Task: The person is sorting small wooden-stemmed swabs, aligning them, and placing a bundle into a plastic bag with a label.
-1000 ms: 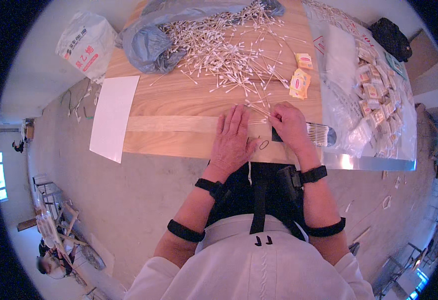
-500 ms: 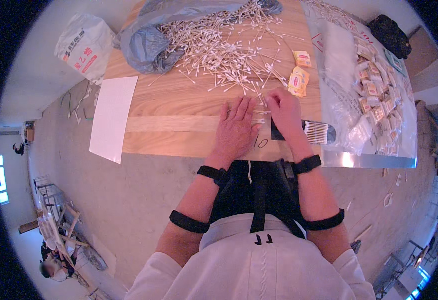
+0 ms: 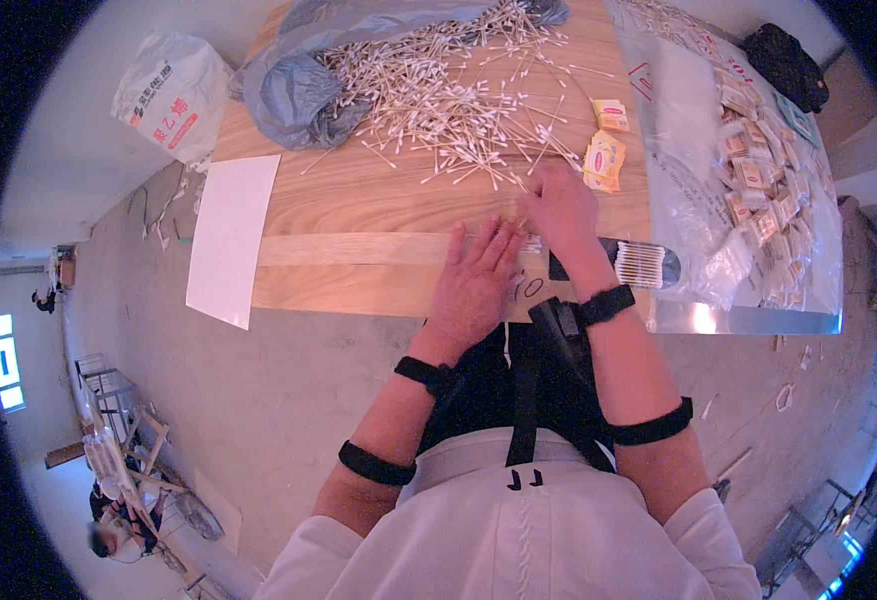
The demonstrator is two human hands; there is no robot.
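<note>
My left hand [image 3: 473,285] lies flat near the table's front edge, fingers stretched out and mostly together. A few cotton swab tips [image 3: 531,243] show beside its fingertips; the rest of those swabs is covered. My right hand [image 3: 563,212] is bent over the wood just short of the big pile of loose cotton swabs [image 3: 448,95]. Its fingers are drawn together in a pinch, and what they hold, if anything, is too small to make out. By my right wrist, a neat row of cotton swabs [image 3: 641,265] rests across a dark, round-ended strip [image 3: 671,268].
Small yellow-orange cards [image 3: 603,160] lie right of the pile. A grey-blue plastic bag [image 3: 298,100] sits behind it, and a white sheet [image 3: 233,240] at the left. Farther right, clear plastic sheeting [image 3: 683,190] carries many small packets [image 3: 758,190]. A black bag [image 3: 786,68] stands beyond.
My left hand has drawn back slightly toward me, away from the pile. My right hand has shifted a little up and left, its fingers still pinched. The whole view has moved slightly.
</note>
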